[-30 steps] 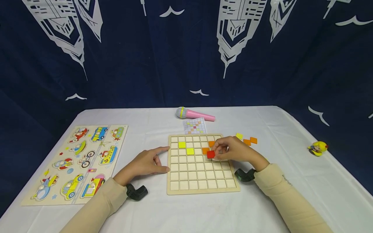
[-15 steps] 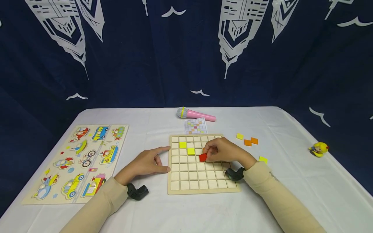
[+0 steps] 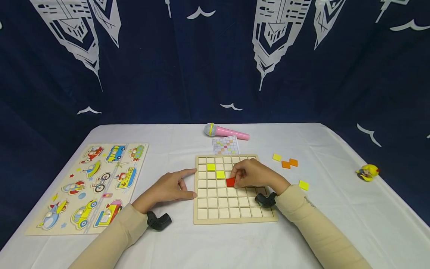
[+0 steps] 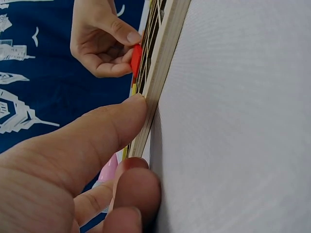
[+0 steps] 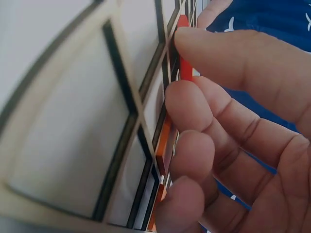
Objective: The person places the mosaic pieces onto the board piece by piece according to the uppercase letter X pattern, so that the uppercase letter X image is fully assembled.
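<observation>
A wooden grid board [image 3: 215,220] lies on the white table in front of me. My right hand [image 3: 251,173] pinches a red square tile [image 3: 230,182] over a cell near the board's middle; in the right wrist view its thumb and fingertips hold the tile [image 5: 184,53] by its edges. Two yellow tiles sit in cells, one farther back [image 3: 211,167] and one [image 3: 220,174] just beyond the red tile. Orange tiles [image 5: 164,148] on the board show below my fingers in the right wrist view, hidden in the head view. My left hand [image 3: 168,186] touches the board's left edge with spread thumb and forefinger.
Beyond the board lies a printed colour pattern card [image 3: 226,145], with a pink microphone [image 3: 231,133] behind it. Loose orange [image 3: 286,164] and yellow tiles [image 3: 304,185] lie to the right. A vehicle puzzle board [image 3: 87,186] covers the left side; a small yellow figurine [image 3: 367,172] stands far right.
My right hand has moved left across the board with the red tile, which now lies lower over a cell near the middle. My left hand stays at the edge.
</observation>
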Demonstrator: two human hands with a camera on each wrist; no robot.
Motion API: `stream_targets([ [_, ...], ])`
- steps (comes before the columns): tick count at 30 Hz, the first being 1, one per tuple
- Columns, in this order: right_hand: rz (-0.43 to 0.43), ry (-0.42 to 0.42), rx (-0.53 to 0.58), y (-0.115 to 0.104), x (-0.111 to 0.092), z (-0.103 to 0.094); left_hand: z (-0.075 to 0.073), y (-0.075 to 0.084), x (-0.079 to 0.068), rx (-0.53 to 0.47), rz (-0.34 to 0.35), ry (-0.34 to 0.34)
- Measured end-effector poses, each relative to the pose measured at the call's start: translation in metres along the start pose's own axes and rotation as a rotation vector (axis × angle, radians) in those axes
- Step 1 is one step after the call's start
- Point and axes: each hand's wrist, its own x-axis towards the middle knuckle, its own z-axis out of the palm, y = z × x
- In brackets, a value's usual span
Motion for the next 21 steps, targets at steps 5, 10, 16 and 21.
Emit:
stream_targets([
  [5, 0.002, -0.004, -0.004, 0.0, 0.0, 0.001, 0.0, 0.001, 0.0, -0.004, -0.002, 0.0],
  [10, -0.011, -0.005, -0.005, 0.0, -0.004, -0.002, 0.001, 0.001, 0.0, 0.001, 0.001, 0.0],
  [16, -0.015, 0.0, 0.027, 0.006, -0.013, -0.009, 0.0, 0.001, 0.0, 0.004, 0.003, -0.001],
  [21, -0.028, 0.034, 0.044, 0.013, -0.024, -0.016, 0.0, 0.0, 0.0, 0.022, 0.005, 0.006],
])
